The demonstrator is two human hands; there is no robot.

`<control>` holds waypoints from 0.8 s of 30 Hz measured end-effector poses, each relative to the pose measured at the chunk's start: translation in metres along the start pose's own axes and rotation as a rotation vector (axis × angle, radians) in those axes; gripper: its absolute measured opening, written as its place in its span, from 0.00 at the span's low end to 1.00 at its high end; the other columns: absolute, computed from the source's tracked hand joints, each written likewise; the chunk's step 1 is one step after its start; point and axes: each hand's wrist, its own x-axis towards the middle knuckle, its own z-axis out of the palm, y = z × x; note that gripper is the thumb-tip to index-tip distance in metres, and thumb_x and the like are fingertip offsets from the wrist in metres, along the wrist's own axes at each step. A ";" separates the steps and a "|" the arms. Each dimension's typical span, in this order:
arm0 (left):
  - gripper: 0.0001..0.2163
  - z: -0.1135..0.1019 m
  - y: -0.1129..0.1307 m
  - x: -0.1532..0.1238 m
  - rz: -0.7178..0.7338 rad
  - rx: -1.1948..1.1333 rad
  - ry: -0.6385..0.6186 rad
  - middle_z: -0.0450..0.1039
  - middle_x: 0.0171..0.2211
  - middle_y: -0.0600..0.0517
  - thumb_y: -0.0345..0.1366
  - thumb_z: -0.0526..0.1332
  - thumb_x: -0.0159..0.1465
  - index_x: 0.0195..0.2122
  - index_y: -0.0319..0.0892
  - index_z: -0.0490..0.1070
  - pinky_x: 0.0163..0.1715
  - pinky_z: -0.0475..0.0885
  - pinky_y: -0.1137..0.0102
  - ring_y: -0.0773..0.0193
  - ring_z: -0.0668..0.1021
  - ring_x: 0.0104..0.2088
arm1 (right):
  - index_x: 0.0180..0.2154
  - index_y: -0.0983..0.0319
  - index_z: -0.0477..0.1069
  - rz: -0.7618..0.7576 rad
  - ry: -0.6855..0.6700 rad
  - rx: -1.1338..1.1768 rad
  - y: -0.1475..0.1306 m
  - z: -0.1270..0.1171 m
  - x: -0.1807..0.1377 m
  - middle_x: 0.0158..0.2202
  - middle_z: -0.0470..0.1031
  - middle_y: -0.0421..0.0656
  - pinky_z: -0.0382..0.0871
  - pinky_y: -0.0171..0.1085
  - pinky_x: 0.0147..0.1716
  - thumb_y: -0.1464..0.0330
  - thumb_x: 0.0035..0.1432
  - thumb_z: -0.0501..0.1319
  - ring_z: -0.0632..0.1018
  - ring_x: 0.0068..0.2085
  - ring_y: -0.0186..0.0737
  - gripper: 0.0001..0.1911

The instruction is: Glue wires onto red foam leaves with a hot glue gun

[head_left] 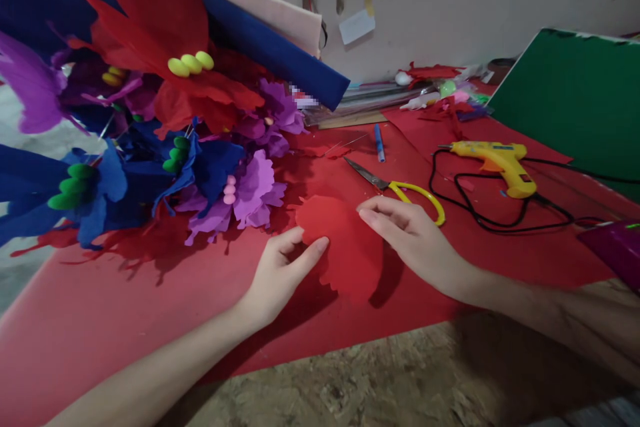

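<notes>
A red butterfly-wing cutout (350,250) with a scalloped edge is held up over the red sheet (200,320). My left hand (283,267) pinches its left side, thumb on the front face. At its upper right edge, my right hand (407,233) has thumb and forefinger pressed together on the rim. Just behind my right hand lie scissors (423,199) with yellow handles, blades pointing up and left. Farther back is a blue marker (380,143).
Finished butterflies in red (175,33), blue (200,170) and purple (257,187) crowd the left. A yellow glue gun (493,159) with a looping black cord (475,213) lies right. A green board (575,100) leans at far right; blue sheets (280,37) overhang the back left.
</notes>
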 end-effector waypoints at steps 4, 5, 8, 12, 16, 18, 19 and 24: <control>0.07 0.003 0.004 -0.003 0.007 0.027 -0.094 0.70 0.20 0.54 0.36 0.61 0.52 0.20 0.42 0.69 0.29 0.68 0.73 0.63 0.73 0.28 | 0.27 0.63 0.65 -0.019 -0.034 -0.026 -0.001 0.001 -0.001 0.24 0.69 0.39 0.62 0.29 0.26 0.63 0.55 0.51 0.69 0.27 0.29 0.12; 0.07 0.004 0.005 -0.003 0.016 0.019 -0.109 0.70 0.20 0.54 0.36 0.60 0.52 0.19 0.42 0.69 0.30 0.68 0.72 0.62 0.73 0.28 | 0.27 0.63 0.65 -0.008 -0.045 -0.017 -0.001 0.001 -0.001 0.24 0.69 0.38 0.61 0.29 0.25 0.63 0.55 0.51 0.69 0.26 0.29 0.12; 0.04 0.004 0.006 -0.004 0.042 0.002 -0.131 0.72 0.22 0.55 0.34 0.60 0.52 0.22 0.42 0.70 0.33 0.68 0.72 0.62 0.74 0.30 | 0.28 0.63 0.66 0.022 -0.051 0.010 -0.002 0.000 -0.001 0.23 0.69 0.38 0.60 0.28 0.22 0.62 0.54 0.52 0.68 0.24 0.28 0.12; 0.05 0.004 0.006 -0.002 0.042 0.031 -0.087 0.70 0.22 0.55 0.34 0.60 0.52 0.20 0.42 0.69 0.32 0.67 0.73 0.63 0.73 0.29 | 0.28 0.63 0.65 0.025 -0.039 0.026 -0.002 0.000 -0.001 0.19 0.65 0.36 0.55 0.27 0.17 0.62 0.54 0.52 0.64 0.20 0.25 0.11; 0.07 0.004 0.004 -0.002 0.007 0.057 -0.066 0.68 0.21 0.55 0.37 0.59 0.52 0.21 0.41 0.69 0.25 0.64 0.74 0.66 0.69 0.24 | 0.29 0.63 0.65 0.034 -0.048 0.007 -0.001 0.001 -0.002 0.17 0.62 0.35 0.53 0.27 0.16 0.60 0.54 0.52 0.62 0.18 0.25 0.12; 0.10 0.003 0.003 -0.002 -0.003 0.075 -0.059 0.64 0.18 0.56 0.39 0.59 0.53 0.18 0.41 0.65 0.22 0.62 0.75 0.69 0.65 0.21 | 0.31 0.62 0.66 0.014 -0.059 -0.064 -0.001 -0.002 0.000 0.17 0.61 0.35 0.54 0.28 0.16 0.58 0.56 0.49 0.61 0.17 0.25 0.15; 0.11 0.003 0.003 -0.002 -0.006 0.090 -0.052 0.61 0.17 0.57 0.39 0.59 0.53 0.17 0.41 0.63 0.21 0.60 0.76 0.70 0.63 0.21 | 0.32 0.62 0.66 -0.012 -0.068 -0.142 -0.001 -0.005 0.002 0.17 0.61 0.35 0.55 0.29 0.17 0.58 0.57 0.48 0.62 0.18 0.26 0.16; 0.16 0.001 -0.001 -0.001 -0.020 0.104 -0.030 0.54 0.16 0.58 0.39 0.60 0.52 0.14 0.41 0.56 0.19 0.56 0.76 0.72 0.59 0.19 | 0.48 0.64 0.61 -0.115 0.055 -0.898 0.017 -0.033 0.019 0.36 0.69 0.47 0.63 0.37 0.32 0.66 0.55 0.50 0.71 0.36 0.41 0.18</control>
